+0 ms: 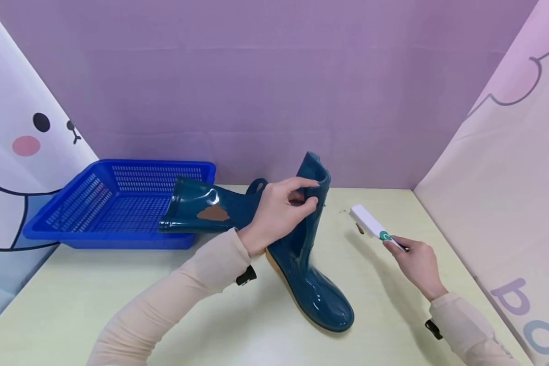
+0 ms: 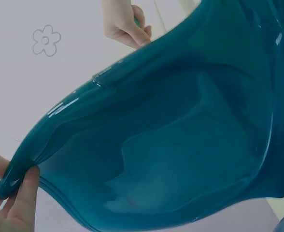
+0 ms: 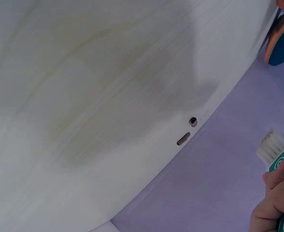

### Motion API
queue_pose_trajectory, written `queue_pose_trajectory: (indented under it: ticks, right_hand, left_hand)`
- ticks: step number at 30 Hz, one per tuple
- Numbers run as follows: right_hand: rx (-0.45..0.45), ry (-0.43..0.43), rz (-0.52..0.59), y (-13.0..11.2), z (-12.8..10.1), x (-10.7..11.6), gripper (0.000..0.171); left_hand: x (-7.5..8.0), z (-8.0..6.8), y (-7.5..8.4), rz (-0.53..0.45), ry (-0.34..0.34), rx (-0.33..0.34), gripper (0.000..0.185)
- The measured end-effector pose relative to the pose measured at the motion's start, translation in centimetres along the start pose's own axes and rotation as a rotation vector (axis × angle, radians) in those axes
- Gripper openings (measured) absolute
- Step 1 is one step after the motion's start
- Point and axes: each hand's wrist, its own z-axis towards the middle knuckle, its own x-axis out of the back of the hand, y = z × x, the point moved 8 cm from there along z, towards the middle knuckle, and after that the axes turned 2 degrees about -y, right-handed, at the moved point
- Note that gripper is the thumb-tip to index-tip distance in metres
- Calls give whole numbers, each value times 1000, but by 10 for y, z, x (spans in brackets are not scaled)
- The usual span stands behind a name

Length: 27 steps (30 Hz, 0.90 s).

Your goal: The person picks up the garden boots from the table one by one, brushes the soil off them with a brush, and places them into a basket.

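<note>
1 glossy teal boot stands near 1 slanting white brush.

Lying boot partly hidden behind left hand and upright boot. Brush handle partly covered by right hand. Brown bit too small to ID.

I am in what looks like a small staged booth; whether it stands in a home or studio, I cannot tell. Creased purple cloth hangs at 12 o'clock, a cartoon-animal sheet at 9 and a lettered sheet at 3, walling in my pale tabletop.
</note>
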Motion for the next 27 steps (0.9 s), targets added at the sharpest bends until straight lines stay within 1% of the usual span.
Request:
queue_pose_trajectory:
  ticks: [4,6,8,13,17,21,24,27]
  right_hand:
    - [8,13,0,-2,2,2,44]
    - [10,20,1,-2,2,4,44]
    - [10,24,3,-3,4,5,44]
    - [1,26,10,-4,6,7,44]
    - [4,33,9,-5,6,7,44]
    - [7,29,5,-2,7,4,43]
    - [6,16,11,1,6,0,43]
    - [2,21,15,2,6,-1,42]
  left_hand:
    - [0,5,-2,-58,-32,30,24]
    - [-1,8,-3,-67,-54,41,24]
    - [-1,11,-2,-70,-66,38,24]
    - [1,15,0,-80,-57,58,24]
    - [1,15,-2,-101,-60,82,25]
    - [-2,11,-7,-113,-80,100,26]
    - [-2,8,-12,-119,-74,111,27]
    - [0,7,-16,-118,-58,117,27]
